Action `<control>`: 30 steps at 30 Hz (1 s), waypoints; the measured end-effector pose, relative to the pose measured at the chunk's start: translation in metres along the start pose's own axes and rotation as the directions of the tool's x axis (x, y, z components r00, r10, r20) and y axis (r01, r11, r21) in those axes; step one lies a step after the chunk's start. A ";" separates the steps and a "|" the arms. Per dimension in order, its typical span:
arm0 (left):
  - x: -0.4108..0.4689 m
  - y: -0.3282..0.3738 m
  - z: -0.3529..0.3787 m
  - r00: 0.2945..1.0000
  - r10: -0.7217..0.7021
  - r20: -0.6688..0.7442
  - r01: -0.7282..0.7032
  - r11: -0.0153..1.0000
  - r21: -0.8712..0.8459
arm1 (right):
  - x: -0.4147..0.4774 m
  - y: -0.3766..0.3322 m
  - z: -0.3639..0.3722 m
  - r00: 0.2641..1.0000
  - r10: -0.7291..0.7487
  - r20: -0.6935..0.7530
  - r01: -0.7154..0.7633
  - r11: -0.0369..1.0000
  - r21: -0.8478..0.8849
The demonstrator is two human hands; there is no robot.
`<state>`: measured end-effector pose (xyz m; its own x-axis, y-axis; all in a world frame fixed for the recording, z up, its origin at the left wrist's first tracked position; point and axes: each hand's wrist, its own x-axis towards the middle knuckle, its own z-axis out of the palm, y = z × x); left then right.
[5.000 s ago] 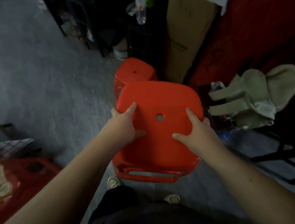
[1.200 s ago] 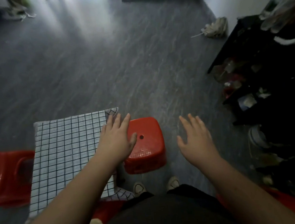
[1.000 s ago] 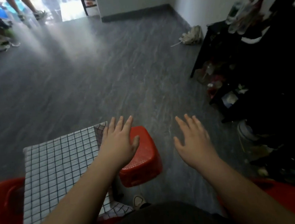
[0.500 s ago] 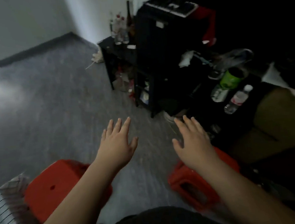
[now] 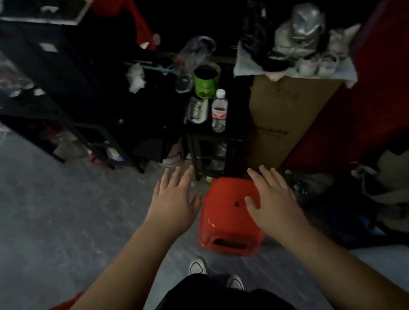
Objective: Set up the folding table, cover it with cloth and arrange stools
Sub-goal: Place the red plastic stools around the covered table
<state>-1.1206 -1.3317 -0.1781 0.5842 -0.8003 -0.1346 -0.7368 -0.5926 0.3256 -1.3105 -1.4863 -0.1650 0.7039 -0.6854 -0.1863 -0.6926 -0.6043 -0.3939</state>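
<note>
Reaching for: red plastic stool, upright on the floor near the cardboard box.
Left hand: fingers straight, released, just beside the seat's left edge.
Right hand: fingers spread, released, over the seat; contact unclear.
Why: I judge I'm flanking it for a two-handed lift.

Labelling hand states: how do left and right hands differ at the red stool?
The left hand is off the red stool, over bare floor by its left edge; the right hand overlaps the seat's right side. Left thumb points toward the stool; right thumb lies near the seat's hole. Shared: both open, fingers spread, holding nothing; contact can't be judged.
</note>
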 end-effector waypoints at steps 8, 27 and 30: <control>0.079 -0.015 0.085 0.950 0.158 0.270 -0.161 0.987 -0.010 | 0.027 0.058 0.061 0.949 0.310 0.063 -0.314 0.948 0.059; 0.196 -0.066 0.420 0.879 -0.151 0.452 0.236 0.962 -0.137 | 0.168 0.242 0.356 0.783 0.529 0.326 -0.598 0.785 0.162; 0.198 -0.076 0.447 0.833 -0.203 0.514 0.335 0.926 -0.177 | 0.175 0.253 0.378 0.774 0.549 0.316 -0.626 0.740 0.247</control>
<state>-1.1007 -1.4862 -0.6475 0.4615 -0.5934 -0.6595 -0.4264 -0.8003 0.4216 -1.3034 -1.6053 -0.6378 0.2139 -0.7341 -0.6445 -0.9140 0.0825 -0.3973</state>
